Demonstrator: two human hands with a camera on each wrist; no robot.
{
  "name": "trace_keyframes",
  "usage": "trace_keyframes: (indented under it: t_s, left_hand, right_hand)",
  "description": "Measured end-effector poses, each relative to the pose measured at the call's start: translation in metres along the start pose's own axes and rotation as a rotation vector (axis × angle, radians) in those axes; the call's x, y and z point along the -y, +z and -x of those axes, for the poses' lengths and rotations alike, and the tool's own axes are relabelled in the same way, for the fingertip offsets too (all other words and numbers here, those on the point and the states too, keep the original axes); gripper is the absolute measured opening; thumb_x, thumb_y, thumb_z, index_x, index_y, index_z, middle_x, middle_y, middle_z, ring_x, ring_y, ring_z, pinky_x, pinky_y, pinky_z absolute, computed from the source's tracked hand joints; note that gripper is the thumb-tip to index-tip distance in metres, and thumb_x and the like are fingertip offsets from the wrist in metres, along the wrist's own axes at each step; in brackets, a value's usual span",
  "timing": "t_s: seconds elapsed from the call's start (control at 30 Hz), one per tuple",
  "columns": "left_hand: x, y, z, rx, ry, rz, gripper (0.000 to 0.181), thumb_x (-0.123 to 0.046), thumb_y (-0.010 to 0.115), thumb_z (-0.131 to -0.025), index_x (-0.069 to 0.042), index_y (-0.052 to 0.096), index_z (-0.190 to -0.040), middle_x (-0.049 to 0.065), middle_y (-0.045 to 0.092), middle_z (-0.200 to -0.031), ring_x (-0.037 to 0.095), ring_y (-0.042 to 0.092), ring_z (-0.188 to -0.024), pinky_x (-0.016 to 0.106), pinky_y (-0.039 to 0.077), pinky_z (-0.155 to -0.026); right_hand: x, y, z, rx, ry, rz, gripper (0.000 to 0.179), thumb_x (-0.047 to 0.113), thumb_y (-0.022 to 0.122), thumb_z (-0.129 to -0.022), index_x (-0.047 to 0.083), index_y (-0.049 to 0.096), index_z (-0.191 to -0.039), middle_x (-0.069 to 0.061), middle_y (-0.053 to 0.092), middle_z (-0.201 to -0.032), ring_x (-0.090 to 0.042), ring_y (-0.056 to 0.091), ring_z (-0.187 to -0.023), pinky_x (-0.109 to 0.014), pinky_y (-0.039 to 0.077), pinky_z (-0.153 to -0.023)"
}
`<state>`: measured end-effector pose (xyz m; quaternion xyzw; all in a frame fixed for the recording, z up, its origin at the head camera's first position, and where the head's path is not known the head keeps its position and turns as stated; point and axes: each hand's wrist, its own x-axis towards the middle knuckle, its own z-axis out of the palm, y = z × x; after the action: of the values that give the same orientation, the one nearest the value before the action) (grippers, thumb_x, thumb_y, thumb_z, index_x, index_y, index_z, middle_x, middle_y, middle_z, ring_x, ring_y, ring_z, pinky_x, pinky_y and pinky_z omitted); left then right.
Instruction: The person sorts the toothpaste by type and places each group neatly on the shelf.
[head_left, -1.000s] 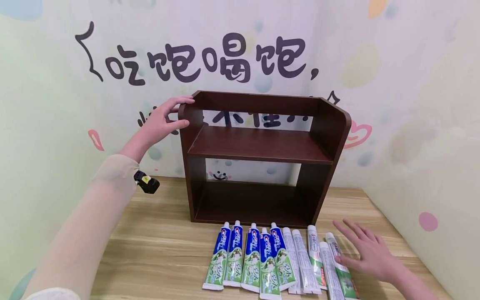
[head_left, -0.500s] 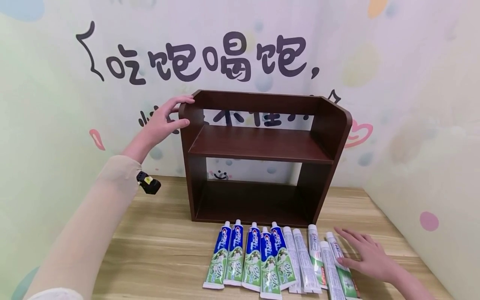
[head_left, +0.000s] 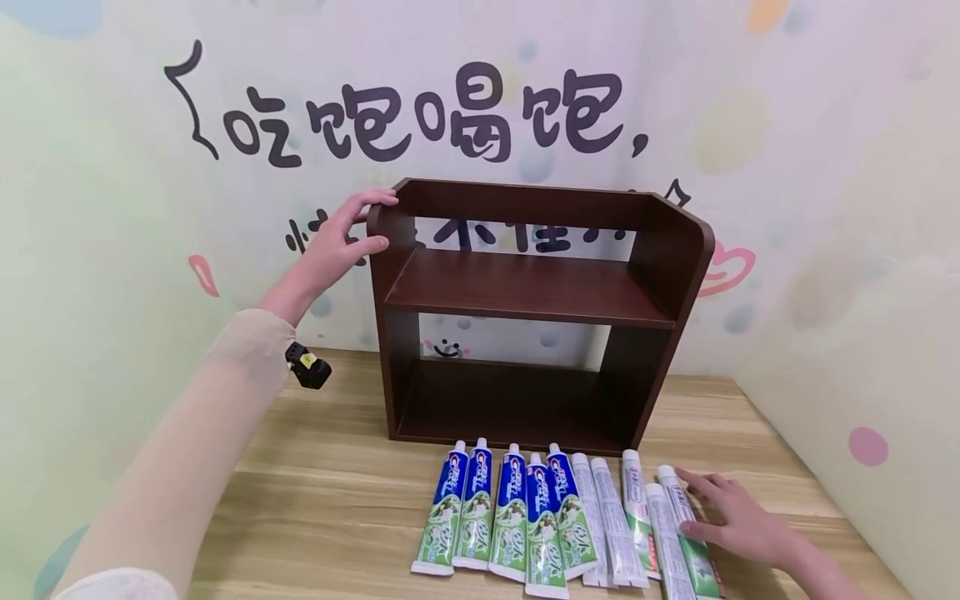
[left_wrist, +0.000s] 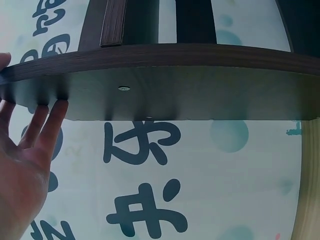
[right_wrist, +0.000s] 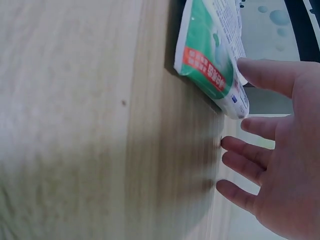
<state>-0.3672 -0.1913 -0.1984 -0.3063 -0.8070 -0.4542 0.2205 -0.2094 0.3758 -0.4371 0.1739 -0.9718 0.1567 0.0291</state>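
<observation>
A dark brown two-tier wooden shelf point(head_left: 528, 287) stands on the table. My left hand point(head_left: 322, 258) grips the upper corner of its left side panel, and in the left wrist view several fingertips point(left_wrist: 59, 107) press the panel's outer face. My right hand point(head_left: 738, 521) is at the rightmost toothpaste tube point(head_left: 699, 554), a white and green one lying flat. Its thumb point(right_wrist: 265, 75) overlaps the tube in the right wrist view, while the other fingers are spread beside the cap end, slightly bent. Several blue and green toothpaste tubes point(head_left: 512, 508) lie in a row before the shelf.
Several white-backed toothpaste tubes point(head_left: 618, 533) lie between the blue ones and my right hand, some overlapping. The wooden table point(head_left: 337, 500) meets a printed wall point(head_left: 225, 208) behind the shelf and another at right. A small black camera point(head_left: 309, 367) is on my left wrist.
My right hand has lowered, and its fingers have come closer to the rightmost toothpaste tube. The left hand keeps its grip on the shelf. The head view has shifted slightly.
</observation>
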Motion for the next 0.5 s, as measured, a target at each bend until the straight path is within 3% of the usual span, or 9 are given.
trace_keyframes:
  t_s: [0.13, 0.23, 0.37, 0.5]
  left_hand:
    - [-0.0011, 0.0022, 0.0002, -0.002, 0.017, -0.001, 0.047, -0.006, 0.059, -0.093, -0.015, 0.050, -0.138, 0.000, 0.041, -0.155, 0.027, 0.040, -0.139, 0.053, 0.036, -0.110]
    - [-0.0014, 0.0029, 0.0009, -0.002, 0.029, -0.001, 0.048, -0.006, 0.059, -0.093, -0.016, 0.049, -0.139, 0.000, 0.041, -0.156, 0.023, 0.038, -0.141, 0.054, 0.034, -0.112]
    - [-0.0013, 0.0030, 0.0011, -0.002, 0.040, 0.006, 0.049, -0.006, 0.059, -0.093, -0.017, 0.048, -0.140, 0.000, 0.040, -0.156, 0.022, 0.037, -0.141, 0.055, 0.032, -0.113]
    - [-0.0013, 0.0027, 0.0030, 0.003, 0.029, 0.000, 0.053, -0.007, 0.060, -0.093, -0.019, 0.046, -0.143, -0.002, 0.038, -0.158, 0.024, 0.038, -0.141, 0.054, 0.037, -0.110]
  right_hand:
    - [-0.0006, 0.0019, -0.0008, 0.019, -0.016, -0.038, 0.077, 0.035, 0.077, -0.081, -0.002, 0.048, -0.141, -0.005, 0.059, -0.106, -0.014, 0.052, -0.095, -0.033, 0.047, -0.077]
    - [-0.0001, 0.0018, -0.0024, 0.068, -0.005, -0.102, 0.079, 0.033, 0.076, -0.082, -0.006, 0.044, -0.143, -0.004, 0.055, -0.101, -0.002, 0.048, -0.086, -0.023, 0.044, -0.071]
    - [0.0020, 0.0016, -0.0039, 0.118, 0.030, -0.181, 0.081, 0.029, 0.076, -0.084, -0.011, 0.038, -0.144, -0.007, 0.055, -0.102, 0.004, 0.045, -0.081, -0.021, 0.043, -0.069]
    - [0.0084, 0.0013, -0.0052, 0.135, 0.082, -0.185, 0.081, 0.025, 0.076, -0.084, -0.012, 0.036, -0.144, -0.010, 0.057, -0.105, 0.000, 0.047, -0.080, -0.021, 0.042, -0.068]
